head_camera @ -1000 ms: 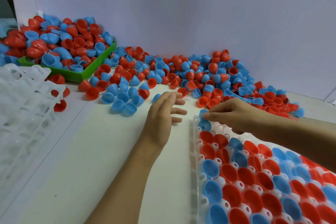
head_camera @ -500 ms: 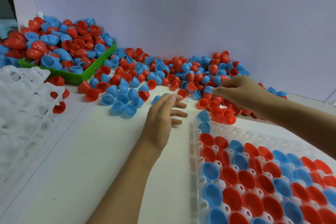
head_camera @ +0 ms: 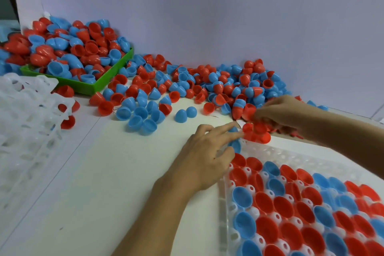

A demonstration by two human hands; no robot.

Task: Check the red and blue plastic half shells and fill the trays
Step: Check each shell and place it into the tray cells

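Note:
A clear plastic tray lies at the lower right, most of its cells holding red and blue half shells open side up. My left hand reaches to the tray's far left corner. Its straight fingers touch a blue shell there and point at a cluster of red shells on the tray's far edge. My right hand is curled over that cluster at the foot of the loose pile, its fingertips round red shells. What lies under its palm is hidden.
A green tray heaped with shells stands at the back left against the wall. A stack of clear trays with nothing in their cells fills the left edge, with a few red shells beside it. Bare white tabletop lies left of my left arm.
My right hand left the tray corner, went up to the pile, and has come back down toward the tray with red shells. My left hand slid right to the tray's corner.

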